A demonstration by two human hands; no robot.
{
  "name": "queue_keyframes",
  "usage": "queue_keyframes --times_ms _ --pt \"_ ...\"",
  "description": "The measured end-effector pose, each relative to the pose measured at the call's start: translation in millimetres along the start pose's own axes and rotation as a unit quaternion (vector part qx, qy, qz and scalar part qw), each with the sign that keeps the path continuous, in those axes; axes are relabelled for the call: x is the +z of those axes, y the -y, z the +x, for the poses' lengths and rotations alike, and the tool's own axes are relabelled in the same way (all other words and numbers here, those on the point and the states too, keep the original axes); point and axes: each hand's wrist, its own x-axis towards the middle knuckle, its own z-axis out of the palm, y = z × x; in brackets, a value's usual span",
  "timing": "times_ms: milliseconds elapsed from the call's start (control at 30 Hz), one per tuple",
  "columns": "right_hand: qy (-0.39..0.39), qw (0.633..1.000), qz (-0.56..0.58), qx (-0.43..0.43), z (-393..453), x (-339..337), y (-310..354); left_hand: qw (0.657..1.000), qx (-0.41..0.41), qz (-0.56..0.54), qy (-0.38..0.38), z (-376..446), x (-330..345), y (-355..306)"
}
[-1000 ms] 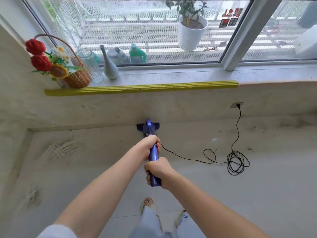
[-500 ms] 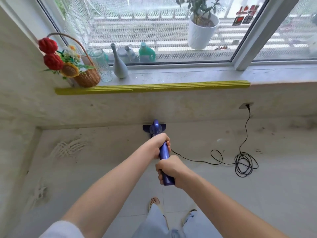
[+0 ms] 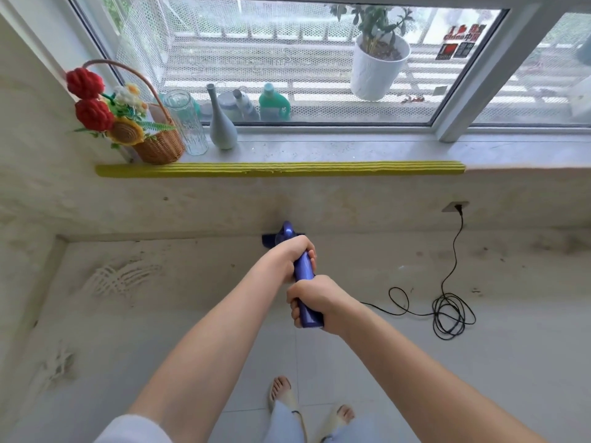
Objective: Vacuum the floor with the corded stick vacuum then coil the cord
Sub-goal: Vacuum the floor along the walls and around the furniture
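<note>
Head view is showing the vacuum (image 3: 303, 276) stretching away from the person, its dark head (image 3: 270, 241) sitting on the floor (image 3: 479, 362) right at the foot of the wall under the sill (image 3: 319, 151). Both hands are wrapping the purple handle: the left hand (image 3: 292, 255) is gripping higher up the stick, the right hand (image 3: 315, 297) is curling round the butt end, just behind it. The cord (image 3: 447, 311) is trailing from the handle end across the floor to the right, lying in a loose tangle, then climbing to the socket (image 3: 455, 206), where it is plugged in.

Judging from this, the step is floor passes along the wall edge, and coiling is not yet begun. To do it well, the head should be kept flat and drawn in overlapping strokes, steering clear of the cord tangle on the right and not tugging the plug.

Compared with a second ago, the grip is unchanging, while the head is now lying closer against the wall and the view is sitting further left, so the socket and tangle are showing more toward the right edge.
</note>
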Motion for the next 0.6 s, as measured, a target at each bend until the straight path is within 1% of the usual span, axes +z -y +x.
queue_keyframes --times_ms 167,333,400,467,600 --pt "0.008 1.0 -0.01 0.0 0 -2 -3 1.0 -0.002 -0.004 -0.001 0 0 5" --pt "0.023 0.999 -0.035 -0.008 -7 -32 -17 1.0 0.011 -0.006 0.006 -1 27 19" --pt "0.018 0.999 -0.045 -0.002 -10 -43 -39 1.0 0.016 0.001 -0.003 0 40 40" --pt "0.005 0.998 -0.059 0.006 -15 -48 -75 1.0 0.012 0.005 -0.017 1 49 75" --pt "0.003 0.996 -0.088 0.01 -30 -45 -153 0.999 -0.006 -0.028 -0.04 -5 52 148"
